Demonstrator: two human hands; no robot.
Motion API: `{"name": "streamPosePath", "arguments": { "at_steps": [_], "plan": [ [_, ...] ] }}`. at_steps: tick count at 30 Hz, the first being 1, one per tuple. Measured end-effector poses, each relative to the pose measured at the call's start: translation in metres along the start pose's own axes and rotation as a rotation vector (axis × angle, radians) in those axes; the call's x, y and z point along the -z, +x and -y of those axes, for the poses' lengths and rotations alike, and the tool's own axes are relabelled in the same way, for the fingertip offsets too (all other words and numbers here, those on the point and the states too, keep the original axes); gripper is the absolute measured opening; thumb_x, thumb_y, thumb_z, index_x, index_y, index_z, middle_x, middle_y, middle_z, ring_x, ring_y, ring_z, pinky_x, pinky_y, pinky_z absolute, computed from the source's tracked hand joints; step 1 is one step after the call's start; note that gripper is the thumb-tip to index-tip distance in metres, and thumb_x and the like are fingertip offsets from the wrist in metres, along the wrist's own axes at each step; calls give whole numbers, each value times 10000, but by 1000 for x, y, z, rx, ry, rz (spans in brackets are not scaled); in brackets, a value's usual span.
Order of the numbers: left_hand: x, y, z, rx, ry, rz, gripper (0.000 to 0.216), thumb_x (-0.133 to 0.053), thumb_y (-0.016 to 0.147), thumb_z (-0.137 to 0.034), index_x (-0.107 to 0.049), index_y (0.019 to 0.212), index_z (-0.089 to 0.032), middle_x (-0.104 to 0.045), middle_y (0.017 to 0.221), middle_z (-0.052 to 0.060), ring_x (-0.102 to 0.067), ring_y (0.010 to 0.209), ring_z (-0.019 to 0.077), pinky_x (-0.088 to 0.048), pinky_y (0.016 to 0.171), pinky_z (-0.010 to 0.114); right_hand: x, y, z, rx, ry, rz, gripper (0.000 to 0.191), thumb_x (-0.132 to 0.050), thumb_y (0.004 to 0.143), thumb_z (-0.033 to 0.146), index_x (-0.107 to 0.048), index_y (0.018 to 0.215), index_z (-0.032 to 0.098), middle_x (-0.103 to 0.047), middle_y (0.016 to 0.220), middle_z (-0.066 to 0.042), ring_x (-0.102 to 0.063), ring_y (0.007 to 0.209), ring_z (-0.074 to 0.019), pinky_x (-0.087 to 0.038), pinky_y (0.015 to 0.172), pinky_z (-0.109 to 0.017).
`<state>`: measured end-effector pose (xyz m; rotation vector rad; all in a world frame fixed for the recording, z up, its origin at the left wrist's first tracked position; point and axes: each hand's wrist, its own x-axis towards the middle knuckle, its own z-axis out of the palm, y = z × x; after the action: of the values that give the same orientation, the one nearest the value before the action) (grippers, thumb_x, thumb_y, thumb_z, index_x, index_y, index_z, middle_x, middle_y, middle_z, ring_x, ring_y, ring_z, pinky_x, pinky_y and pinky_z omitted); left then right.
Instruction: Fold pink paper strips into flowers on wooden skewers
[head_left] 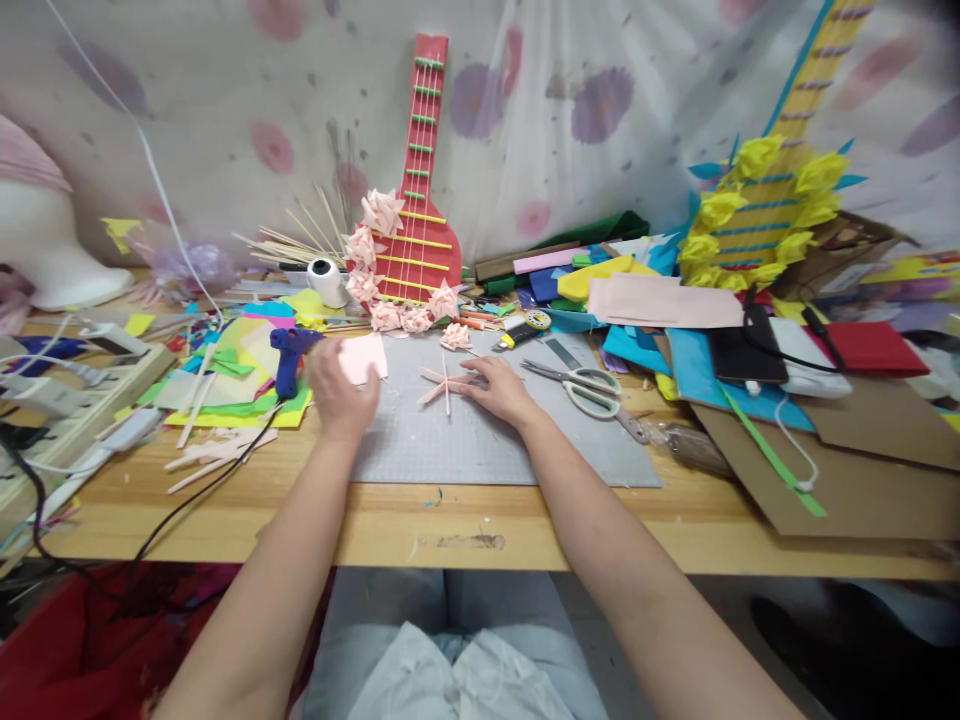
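Observation:
My left hand (339, 392) rests at the left edge of the grey cutting mat (495, 440), its fingers closed on a pale pink sheet of paper (365, 357). My right hand (501, 387) lies on the mat with fingers stretched flat, its fingertips pressing on crossed pink paper strips (444, 384) that form a star shape. A blue glue gun (289, 357) stands just left of my left hand. Scissors (592, 386) lie on the mat to the right of my right hand.
A red paper guitar (420, 200) trimmed with pink paper bows leans on the back curtain. A second guitar with yellow flowers (757, 205) stands at the right. Coloured paper piles, cardboard (862, 470), a power strip (67, 400) and cables crowd the wooden table (480, 520).

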<state>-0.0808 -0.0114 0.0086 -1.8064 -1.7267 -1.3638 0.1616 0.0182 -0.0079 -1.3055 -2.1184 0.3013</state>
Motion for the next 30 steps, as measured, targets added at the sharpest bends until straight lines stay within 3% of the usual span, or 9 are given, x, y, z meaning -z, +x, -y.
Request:
{"name": "streamPosePath", "arguments": {
  "at_steps": [5,7,9,12,16,21,25,27,30],
  "plan": [
    [-26,-21,-44,-282,-113,446,472,-528,708,-299,-409,1133,-132,-546,1033,113,-491,988,225,-360,874,374,2,3,-14,-201,-88,-189,237,-479,791,249,-613,967,164,-610,967,-74,-485,915,-196,-361,837,-320],
    [-30,-26,-50,-311,-101,551,400,-489,732,-226,-427,1118,-142,-566,1042,103,-507,971,216,-370,856,353,3,5,-22,-276,-155,-171,245,-497,760,192,-616,971,159,-613,959,-82,-484,907,-215,-360,825,-337],
    [-32,-27,-49,-253,-101,608,348,-438,763,-185,-437,1109,-156,-601,978,83,-541,906,200,-391,807,332,3,7,-28,-320,-199,-117,238,-503,744,174,-629,946,167,-618,934,-85,-497,879,-221,-367,797,-343],
    [-31,-26,-44,-96,-99,598,315,-422,782,-191,-441,1096,-184,-624,886,55,-572,814,182,-411,709,297,4,8,-28,-324,-223,-32,216,-490,752,169,-638,908,181,-624,898,-84,-521,844,-203,-375,767,-327],
    [-29,-23,-38,45,-63,484,288,-463,768,-216,-446,1055,-205,-626,881,37,-583,805,177,-408,681,283,9,6,-24,-277,-153,51,191,-483,766,181,-631,886,188,-624,897,-74,-534,852,-179,-380,766,-300],
    [-24,-20,-30,169,-55,433,314,-485,755,-226,-422,1061,-205,-631,891,25,-592,789,171,-408,664,272,16,7,-25,-279,107,-44,195,-417,777,161,-575,891,164,-593,890,-54,-530,783,-135,-395,729,-255],
    [-24,-19,-28,152,-60,459,323,-480,765,-253,-418,1076,-194,-636,871,30,-593,791,176,-408,660,274,13,7,-9,-213,173,-197,190,-412,798,283,-523,898,165,-562,830,-33,-498,722,-121,-382,666,-227],
    [-26,-20,-29,113,-60,497,320,-480,767,-257,-426,1075,-191,-637,857,35,-592,788,176,-408,669,276,7,4,8,-155,148,-129,258,-458,778,393,-521,921,188,-550,742,1,-484,652,-112,-359,607,-213],
    [-28,-20,-31,73,-76,533,321,-481,769,-256,-428,1079,-192,-635,838,33,-591,771,171,-406,660,271,-7,-3,31,-156,100,43,265,-456,781,417,-545,952,236,-547,634,39,-485,579,-102,-323,552,-202]
  ]
}}
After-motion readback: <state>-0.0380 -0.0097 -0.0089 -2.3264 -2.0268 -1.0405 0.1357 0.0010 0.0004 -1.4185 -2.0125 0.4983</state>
